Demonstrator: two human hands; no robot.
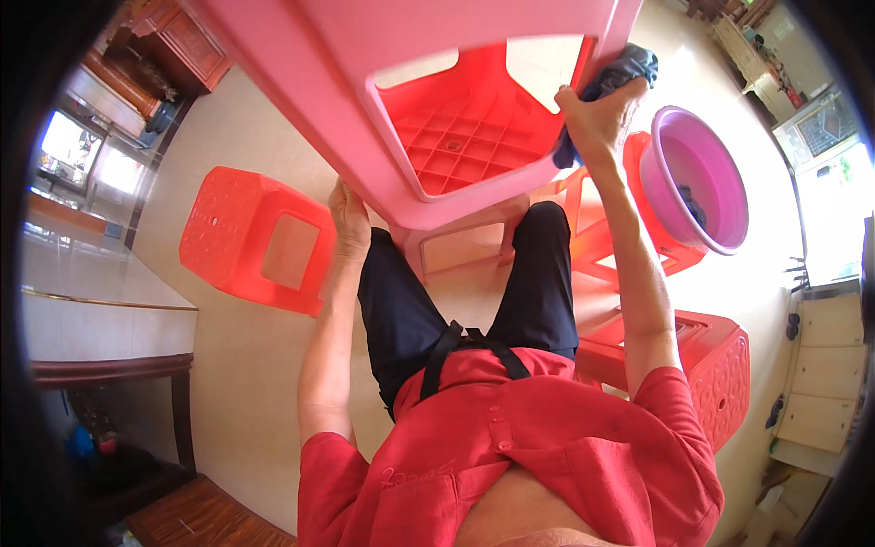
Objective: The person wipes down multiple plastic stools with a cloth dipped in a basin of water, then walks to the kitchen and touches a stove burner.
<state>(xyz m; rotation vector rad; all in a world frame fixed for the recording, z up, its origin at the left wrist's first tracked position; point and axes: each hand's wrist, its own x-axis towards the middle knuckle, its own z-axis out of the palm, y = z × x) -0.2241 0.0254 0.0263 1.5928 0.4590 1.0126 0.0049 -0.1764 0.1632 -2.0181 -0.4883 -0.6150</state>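
A pink-red plastic stool is tilted up close before me, the ribbed underside of its seat showing through the side opening. At its left lower edge, my left hand holds on, fingers partly hidden behind the plastic. My right hand is at the stool's right edge, with a dark blue-grey cloth bunched under the fingers and hanging below the palm. Beneath the tilted stool, another pink stool stands between my knees.
One red stool lies at the left on the tiled floor. More red stools are at the right. A purple basin, with water and a dark cloth inside, rests on a red stool. Wooden furniture stands at the upper left.
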